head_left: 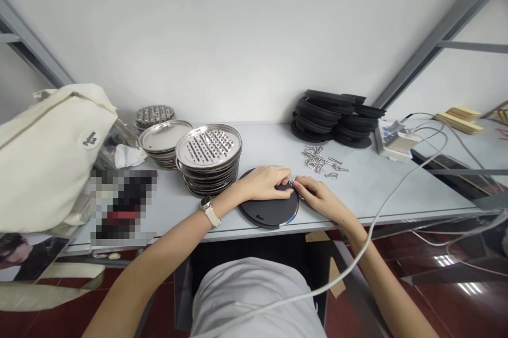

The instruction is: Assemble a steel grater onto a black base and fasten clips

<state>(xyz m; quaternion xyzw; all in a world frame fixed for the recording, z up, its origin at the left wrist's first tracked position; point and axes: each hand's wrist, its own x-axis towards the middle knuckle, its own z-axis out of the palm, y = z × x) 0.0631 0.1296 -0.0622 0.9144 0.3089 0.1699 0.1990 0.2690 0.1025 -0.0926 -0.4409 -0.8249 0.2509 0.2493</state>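
Note:
A flat black round disc (pixel 248 211) lies near the table's front edge, with a small slot and a coloured shiny strip along its right rim. My left hand (pixel 264 182) rests across its top, fingers curled and gripping near the upper right edge. At that same edge, my right hand (pixel 317 193) pinches a small metal clasp (pixel 291 183) between thumb and finger. Part of the clasp is hidden by the fingertips. Just beyond lies a loose pile of small metal clasps and rings (pixel 317 160).
Left of the hands stand a stack of round metal graters (pixel 208 147) and a stack of metal discs (pixel 164 136). Black round parts (pixel 319 113) are piled by the wall. A power strip (pixel 392 139), a white cable (pixel 391 198) and a cream bag (pixel 51 153) flank the workspace.

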